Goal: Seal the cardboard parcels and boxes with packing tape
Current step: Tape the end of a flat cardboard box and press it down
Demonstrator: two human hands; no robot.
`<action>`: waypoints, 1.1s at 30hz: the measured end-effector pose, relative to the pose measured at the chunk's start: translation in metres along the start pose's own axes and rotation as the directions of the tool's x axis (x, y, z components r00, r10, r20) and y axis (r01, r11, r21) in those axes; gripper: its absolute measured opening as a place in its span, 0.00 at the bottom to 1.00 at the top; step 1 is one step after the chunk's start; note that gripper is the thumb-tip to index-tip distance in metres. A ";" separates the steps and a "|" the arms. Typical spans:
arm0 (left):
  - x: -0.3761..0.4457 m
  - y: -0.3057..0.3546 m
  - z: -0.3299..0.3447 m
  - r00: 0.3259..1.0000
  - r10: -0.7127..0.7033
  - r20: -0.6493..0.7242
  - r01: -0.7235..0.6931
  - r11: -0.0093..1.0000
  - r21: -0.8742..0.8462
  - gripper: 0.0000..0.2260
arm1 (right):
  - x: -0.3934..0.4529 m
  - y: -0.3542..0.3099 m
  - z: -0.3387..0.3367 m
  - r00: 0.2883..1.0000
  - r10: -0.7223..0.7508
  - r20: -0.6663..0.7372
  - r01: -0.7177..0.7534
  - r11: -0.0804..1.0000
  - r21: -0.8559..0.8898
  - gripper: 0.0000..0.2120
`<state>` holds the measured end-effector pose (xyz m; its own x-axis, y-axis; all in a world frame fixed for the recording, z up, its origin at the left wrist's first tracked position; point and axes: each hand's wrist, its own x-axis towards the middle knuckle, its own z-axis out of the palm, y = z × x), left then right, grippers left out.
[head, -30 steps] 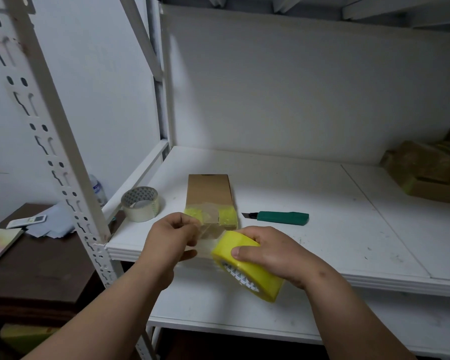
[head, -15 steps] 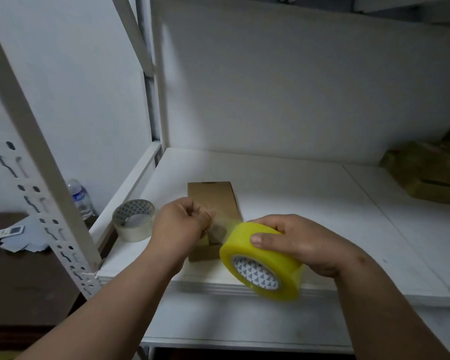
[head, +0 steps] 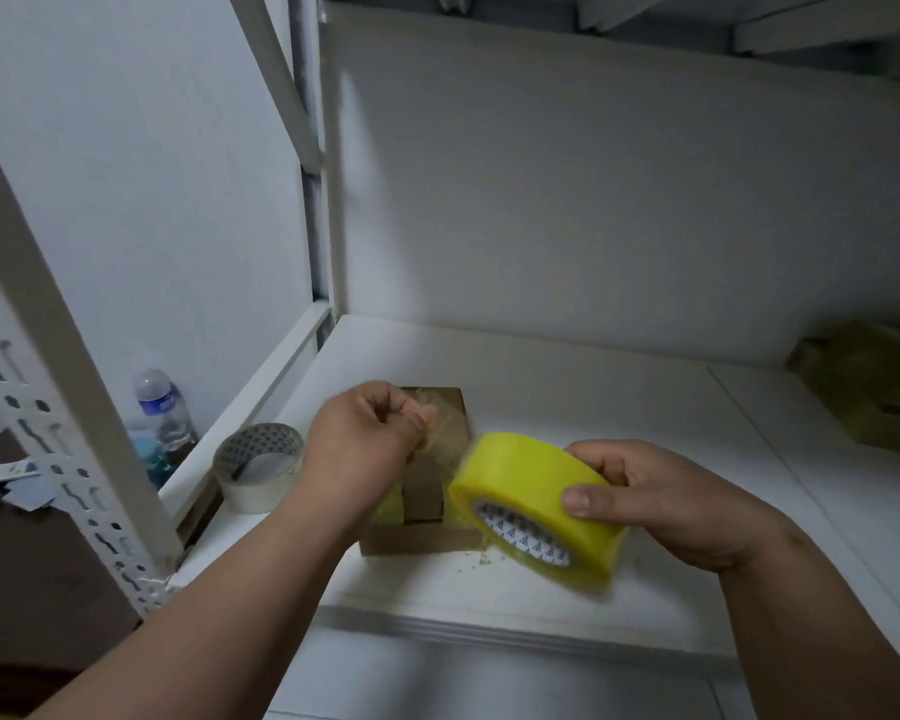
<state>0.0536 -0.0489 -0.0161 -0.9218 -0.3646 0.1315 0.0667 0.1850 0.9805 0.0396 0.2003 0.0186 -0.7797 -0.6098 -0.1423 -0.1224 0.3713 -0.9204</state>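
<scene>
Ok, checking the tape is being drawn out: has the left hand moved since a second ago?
Yes. The left hand, pinching the tape end, has gone from the near end of the cardboard parcel to its far end, away from the yellow roll.

At centre right of the frame the tape roll [head: 528,491] is bright yellow, its inner core white with a pattern of small dark triangles. The strip of tape [head: 445,428] drawn from it is clear with a faint yellow tint. The flat cardboard parcel [head: 422,504] under it is plain brown with yellow-green bands of tape across it. At lower left, a second roll [head: 258,467] is milky white with the same dark triangle print inside. The shelf [head: 567,407] is white. The bottle [head: 159,413] at left is clear with a blue label. Dim olive-brown boxes [head: 874,387] sit at far right.
</scene>
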 end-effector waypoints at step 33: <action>-0.029 -0.053 -0.006 0.942 -0.123 -0.314 0.270 0.831 0.486 0.10 | 0.078 -0.016 -0.015 0.981 0.192 0.026 -0.131 0.754 -0.644 0.08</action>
<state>0.0789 -0.0535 -0.0714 -0.7564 -0.6522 0.0491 -0.3795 0.4987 0.7793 -0.0280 0.1570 0.0277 -0.7723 -0.5451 -0.3262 -0.3857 0.8104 -0.4410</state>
